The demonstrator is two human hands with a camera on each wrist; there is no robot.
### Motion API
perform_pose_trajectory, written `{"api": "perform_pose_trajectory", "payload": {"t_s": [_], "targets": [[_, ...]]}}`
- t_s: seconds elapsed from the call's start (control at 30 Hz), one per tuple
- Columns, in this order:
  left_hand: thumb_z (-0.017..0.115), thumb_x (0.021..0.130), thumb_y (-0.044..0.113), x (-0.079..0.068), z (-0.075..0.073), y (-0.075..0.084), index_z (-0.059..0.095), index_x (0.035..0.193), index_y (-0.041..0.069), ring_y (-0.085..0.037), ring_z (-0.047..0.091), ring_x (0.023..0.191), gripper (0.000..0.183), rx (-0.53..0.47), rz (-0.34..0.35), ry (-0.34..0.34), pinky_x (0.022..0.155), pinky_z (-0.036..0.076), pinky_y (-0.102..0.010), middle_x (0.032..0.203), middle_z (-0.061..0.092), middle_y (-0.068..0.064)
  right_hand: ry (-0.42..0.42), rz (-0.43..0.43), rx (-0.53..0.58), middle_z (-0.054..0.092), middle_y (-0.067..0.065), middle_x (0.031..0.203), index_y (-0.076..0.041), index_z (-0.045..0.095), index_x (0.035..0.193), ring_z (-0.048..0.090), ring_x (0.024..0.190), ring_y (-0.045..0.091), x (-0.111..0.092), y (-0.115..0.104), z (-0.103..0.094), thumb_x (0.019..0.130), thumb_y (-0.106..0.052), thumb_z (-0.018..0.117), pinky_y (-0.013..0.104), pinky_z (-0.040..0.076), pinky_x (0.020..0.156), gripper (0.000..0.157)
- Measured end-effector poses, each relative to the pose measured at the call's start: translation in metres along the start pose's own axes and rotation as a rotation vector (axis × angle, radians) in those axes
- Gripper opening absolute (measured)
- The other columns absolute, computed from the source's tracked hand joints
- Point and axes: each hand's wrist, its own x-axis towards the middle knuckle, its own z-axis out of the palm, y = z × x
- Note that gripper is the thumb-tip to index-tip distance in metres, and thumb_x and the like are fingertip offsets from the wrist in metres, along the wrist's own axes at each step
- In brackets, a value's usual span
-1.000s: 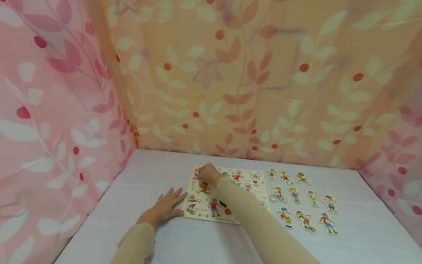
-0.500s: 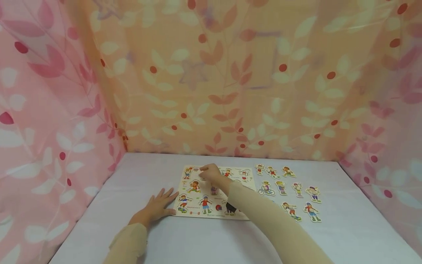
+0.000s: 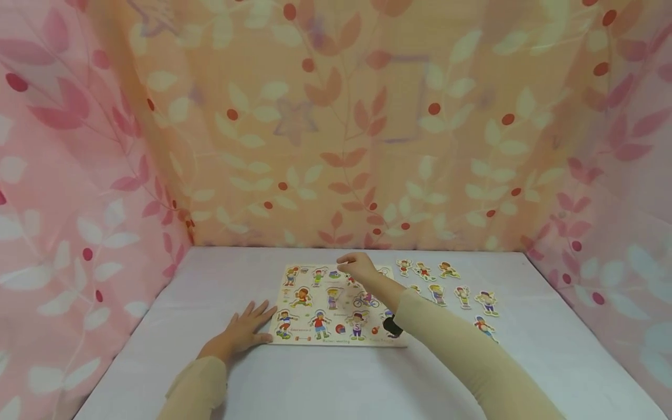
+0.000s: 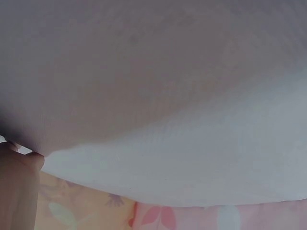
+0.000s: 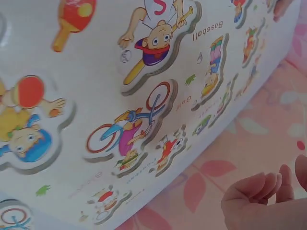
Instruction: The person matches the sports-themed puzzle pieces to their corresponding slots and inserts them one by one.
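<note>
Left hand: flat on the white table, fingers straight and spread, holding nothing; the thumb and a fingertip meet the board's left edge. This looks like a light brace; a firm push from the right could shift the board.
Right hand: raised above the board's far side, fingers loosely bent, with nothing visible in its grasp. Coming down carelessly, it could knock a figure crooked.
Puzzle board: flat on the table between the two arms, just beside the left hand, its surface printed with sporting figures. Several look like sunken outlines, though the slanted wrist view leaves it unsure which hold a piece — a mix-up there could put a piece over the wrong shape.
Loose pieces: on the table to the right of the board, some close together. Being thin, they could be nudged or slide when picked at.
Right sleeve: crosses above the nearer pieces and hides part of the cyclist piece — if lowered, the forearm could drag them out of place unseen.
</note>
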Motion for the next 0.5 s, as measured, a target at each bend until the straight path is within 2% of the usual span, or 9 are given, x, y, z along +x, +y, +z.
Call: {"api": "perform_pose_trajectory", "payload": {"t_s": [0.27, 0.5], "targets": [[0.068, 0.085, 0.043, 0.000, 0.000, -0.001, 0.039, 0.149, 0.007, -0.051, 0.005, 0.142, 0.079, -0.006, -0.013, -0.006, 0.107, 0.001, -0.072, 0.157, 0.022, -0.023, 0.004, -0.014, 0.004, 0.062, 0.013, 0.101, 0.003, 0.067, 0.111, 0.057, 0.094, 0.026, -0.017, 0.001, -0.028, 0.094, -0.007, 0.062, 0.046, 0.048, 0.087, 0.021], [0.068, 0.086, 0.044, 0.000, 0.000, 0.001, 0.038, 0.148, 0.006, -0.051, 0.005, 0.142, 0.079, -0.009, -0.005, -0.008, 0.107, 0.000, -0.072, 0.156, 0.022, -0.024, -0.003, -0.015, -0.056, 0.061, 0.011, 0.097, 0.002, 0.066, 0.115, 0.055, 0.090, 0.024, -0.026, 0.008, -0.061, 0.095, -0.010, 0.061, 0.037, 0.049, 0.077, 0.024]]}}
